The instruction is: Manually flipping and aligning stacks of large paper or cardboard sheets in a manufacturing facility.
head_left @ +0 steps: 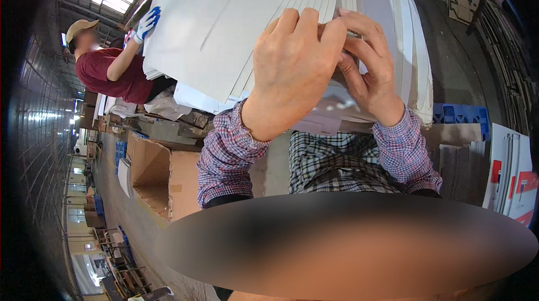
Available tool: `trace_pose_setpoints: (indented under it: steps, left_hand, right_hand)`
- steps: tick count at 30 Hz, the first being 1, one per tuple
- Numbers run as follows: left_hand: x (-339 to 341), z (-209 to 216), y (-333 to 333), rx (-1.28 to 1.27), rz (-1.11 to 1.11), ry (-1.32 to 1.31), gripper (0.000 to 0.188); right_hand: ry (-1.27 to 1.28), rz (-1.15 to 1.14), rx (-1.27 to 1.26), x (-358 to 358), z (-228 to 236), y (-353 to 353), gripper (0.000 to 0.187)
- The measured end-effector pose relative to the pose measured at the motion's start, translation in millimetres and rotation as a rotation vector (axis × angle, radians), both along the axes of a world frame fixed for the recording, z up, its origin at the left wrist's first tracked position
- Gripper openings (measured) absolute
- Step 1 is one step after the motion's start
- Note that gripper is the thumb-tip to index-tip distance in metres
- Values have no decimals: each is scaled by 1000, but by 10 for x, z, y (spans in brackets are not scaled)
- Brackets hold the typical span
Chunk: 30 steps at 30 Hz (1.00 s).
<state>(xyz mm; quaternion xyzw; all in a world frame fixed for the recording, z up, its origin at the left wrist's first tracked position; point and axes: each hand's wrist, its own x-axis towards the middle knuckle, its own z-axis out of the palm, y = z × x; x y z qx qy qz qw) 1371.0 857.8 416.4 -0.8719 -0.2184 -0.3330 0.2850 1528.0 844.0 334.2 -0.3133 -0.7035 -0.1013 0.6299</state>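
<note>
A thick stack of large white sheets (224, 26), like paper or thin card, lies in front of me, its edges fanned out in steps. My left hand (297, 68) is over the fanned edges, back up and fingers bent down. Close beside it, my right hand (368, 62) has its fingers curled and its thumb drawn in toward them. The fingertips of both hands come together above the stack's right part. Whatever is between them is hidden by the left hand and the bent fingers.
At the far left a person in a dark red shirt (115, 71) rests a gloved hand (148, 23) on the stack's edge. An open cardboard box (185, 180) stands to my lower left. A blue pallet (463, 113) and printed flat boards (511, 172) are at right.
</note>
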Motion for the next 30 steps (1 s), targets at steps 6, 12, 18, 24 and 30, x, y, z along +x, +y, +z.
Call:
trace_pose_setpoints:
  steps: [6, 12, 18, 24, 30]
  left_hand:
    - [-360, 96, -184, -107, 56, 51, 12]
    - [-1295, 607, 219, -697, -162, 261, 48]
    - [-1554, -136, 293, -451, 39, 45, 59]
    - [-1554, -412, 360, -126, 66, -130, 55]
    - [-1703, -550, 403, 58, 50, -285, 56]
  right_hand:
    - [-9, 25, -49, -177, 35, -73, 25]
    - [189, 241, -225, -272, -113, -167, 35]
    - [75, 134, -179, -461, -154, -196, 33]
    - [89, 111, -199, -612, -132, -186, 30]
    - [80, 96, -180, -815, -43, -202, 29]
